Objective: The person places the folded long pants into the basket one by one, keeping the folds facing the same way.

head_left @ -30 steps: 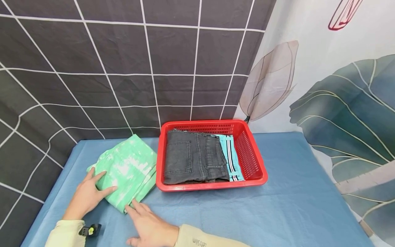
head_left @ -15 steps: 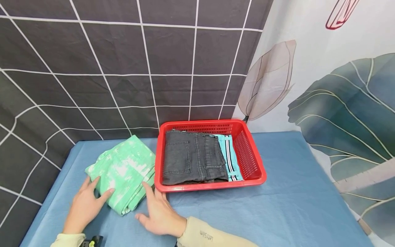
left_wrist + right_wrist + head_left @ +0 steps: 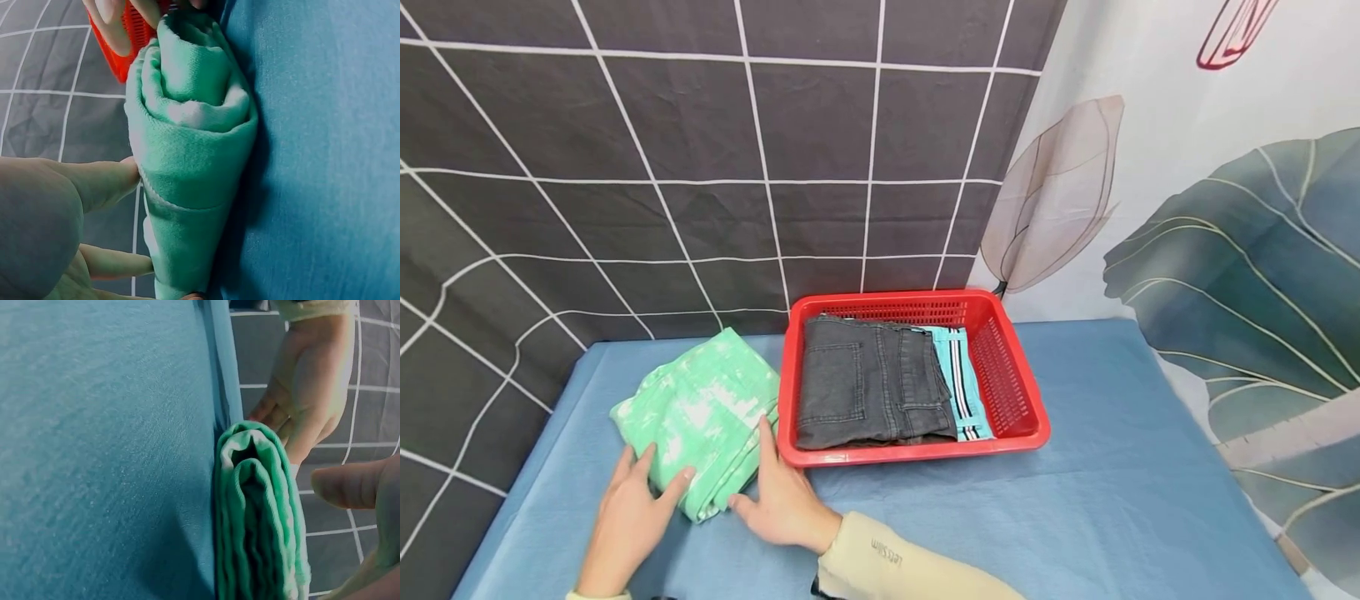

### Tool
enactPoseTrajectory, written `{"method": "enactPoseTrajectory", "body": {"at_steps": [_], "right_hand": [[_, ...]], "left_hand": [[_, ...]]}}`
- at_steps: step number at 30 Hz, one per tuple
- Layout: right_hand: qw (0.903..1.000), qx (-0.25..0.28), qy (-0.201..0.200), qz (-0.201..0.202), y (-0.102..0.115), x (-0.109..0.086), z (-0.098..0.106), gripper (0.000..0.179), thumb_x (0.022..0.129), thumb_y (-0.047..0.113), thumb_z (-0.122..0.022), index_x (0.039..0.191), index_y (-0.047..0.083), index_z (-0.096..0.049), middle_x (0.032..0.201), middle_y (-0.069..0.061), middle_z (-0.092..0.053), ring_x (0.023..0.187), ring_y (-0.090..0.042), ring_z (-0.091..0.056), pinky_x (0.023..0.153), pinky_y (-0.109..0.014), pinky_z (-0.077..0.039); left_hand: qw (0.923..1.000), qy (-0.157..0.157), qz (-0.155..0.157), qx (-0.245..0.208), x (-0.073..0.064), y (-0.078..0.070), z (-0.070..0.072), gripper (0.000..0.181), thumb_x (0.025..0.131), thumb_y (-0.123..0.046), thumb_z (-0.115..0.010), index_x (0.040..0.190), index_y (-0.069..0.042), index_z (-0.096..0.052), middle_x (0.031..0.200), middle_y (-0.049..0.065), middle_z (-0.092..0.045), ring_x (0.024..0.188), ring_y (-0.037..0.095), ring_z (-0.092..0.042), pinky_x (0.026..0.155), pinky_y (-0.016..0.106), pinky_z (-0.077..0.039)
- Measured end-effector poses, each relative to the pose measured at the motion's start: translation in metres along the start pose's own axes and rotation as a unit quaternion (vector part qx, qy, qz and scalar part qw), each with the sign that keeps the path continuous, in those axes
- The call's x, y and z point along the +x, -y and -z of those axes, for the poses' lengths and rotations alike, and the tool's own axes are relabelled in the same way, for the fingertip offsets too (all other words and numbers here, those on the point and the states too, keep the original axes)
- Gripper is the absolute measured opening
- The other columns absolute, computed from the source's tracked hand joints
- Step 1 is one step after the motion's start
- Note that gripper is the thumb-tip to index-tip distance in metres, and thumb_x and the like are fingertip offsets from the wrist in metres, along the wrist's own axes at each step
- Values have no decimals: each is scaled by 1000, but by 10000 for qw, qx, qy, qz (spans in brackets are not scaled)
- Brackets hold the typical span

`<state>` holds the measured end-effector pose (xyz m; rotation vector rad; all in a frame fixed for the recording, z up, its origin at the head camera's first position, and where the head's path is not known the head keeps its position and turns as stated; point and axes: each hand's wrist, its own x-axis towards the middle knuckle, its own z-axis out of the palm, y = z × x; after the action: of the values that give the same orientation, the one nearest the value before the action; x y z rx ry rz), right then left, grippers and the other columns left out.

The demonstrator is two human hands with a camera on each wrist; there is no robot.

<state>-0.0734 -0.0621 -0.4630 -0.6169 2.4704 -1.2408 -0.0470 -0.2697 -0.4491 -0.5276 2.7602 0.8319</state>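
Note:
A folded green-and-white tie-dye garment (image 3: 703,408) lies on the blue-covered table, left of the red basket. My left hand (image 3: 628,521) touches its near left edge, thumb and fingers spread. On its near right side, between cloth and basket, is my right hand (image 3: 786,500), with the forefinger along the edge and the thumb near the front corner. The left wrist view shows the garment's (image 3: 187,169) rolled, layered end, with left fingertips against its top face. In the right wrist view its stacked folds (image 3: 259,512) face me, and the right thumb stands apart from them.
The red plastic basket (image 3: 917,455) holds folded dark grey jeans (image 3: 872,379) and a turquoise garment with striped trim (image 3: 961,383). Blue cloth (image 3: 1097,483) covers the table. A dark gridded curtain (image 3: 820,125) hangs behind, with a leaf-patterned white one (image 3: 1157,100) at right.
My right hand has moved from the garment's near corner up to its right side, beside the basket. My left hand has slid along the edge, nearer and to the right. The garment has barely shifted.

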Motion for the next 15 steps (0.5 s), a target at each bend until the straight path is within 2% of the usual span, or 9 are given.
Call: {"method": "enactPoseTrajectory", "body": {"at_steps": [5,11,15], "right_hand": [[9994,-40,157,-320,-1,2,0,101,91,30,-74,161,3,-6,165,-14,-18,149,-22,-24,119,-32,-26],[9965,-481,487,-480,1,2,4,103,89,33,-76,161,4,-8,166,-12,-17,145,-16,-32,115,-28,-31],[9936,-728,683,-524,3,1,6,103,89,36,-76,161,4,-9,166,-13,-17,145,-15,-32,115,-26,-31]], "left_hand": [[9999,80,27,-57,2,0,0,91,101,-47,-55,149,21,-18,151,49,1,137,66,-11,110,72,-18],[9999,90,-84,-30,6,2,3,92,100,-48,-57,147,23,-21,149,51,-2,135,67,-14,108,73,-20],[9998,165,-134,-19,8,5,5,94,99,-49,-58,146,24,-22,148,52,-3,133,68,-16,107,74,-23]]}}
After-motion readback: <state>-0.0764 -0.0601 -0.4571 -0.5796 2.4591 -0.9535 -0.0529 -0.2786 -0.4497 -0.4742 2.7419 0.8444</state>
